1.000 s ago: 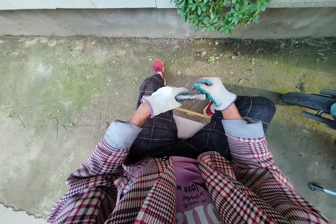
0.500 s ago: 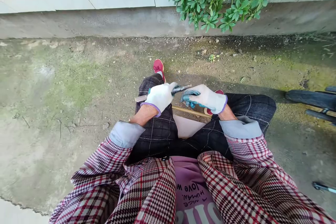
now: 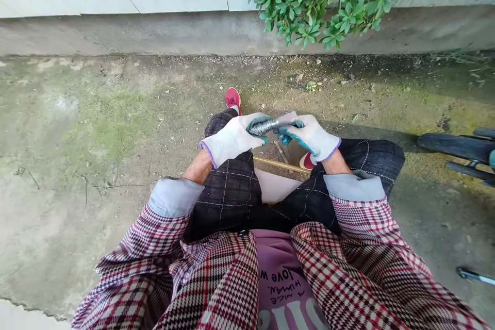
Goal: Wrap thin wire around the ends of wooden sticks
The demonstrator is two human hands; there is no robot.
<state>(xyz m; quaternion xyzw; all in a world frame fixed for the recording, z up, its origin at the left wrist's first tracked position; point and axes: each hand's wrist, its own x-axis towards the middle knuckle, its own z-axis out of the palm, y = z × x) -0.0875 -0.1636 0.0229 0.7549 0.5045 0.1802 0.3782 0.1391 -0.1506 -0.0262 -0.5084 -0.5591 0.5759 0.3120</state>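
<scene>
My left hand (image 3: 234,136), in a white glove with teal palm, is closed around a silvery wire-wrapped tool (image 3: 265,126). Its flat, pale end points right, to my right hand (image 3: 313,136), which wears a matching glove. The fingers of that hand are curled at the flat end and seem to pinch it. Both hands are above the gap between my knees. The tool's kind cannot be made out. Below the fingers shows a thin brownish strip (image 3: 283,153); whether it belongs to the tool is unclear.
A yellowish bar (image 3: 278,165) and a pale board edge (image 3: 276,186) lie between my legs. Ahead runs a low concrete wall (image 3: 154,33) with a leafy bush (image 3: 328,0) over it. A black wheeled object (image 3: 460,147) stands right, and a dark-ended rod (image 3: 475,275) lies lower right.
The tool has been turned: its flat end, which stuck out left of my left hand, now points right. My right hand, apart from it before, has closed at that end.
</scene>
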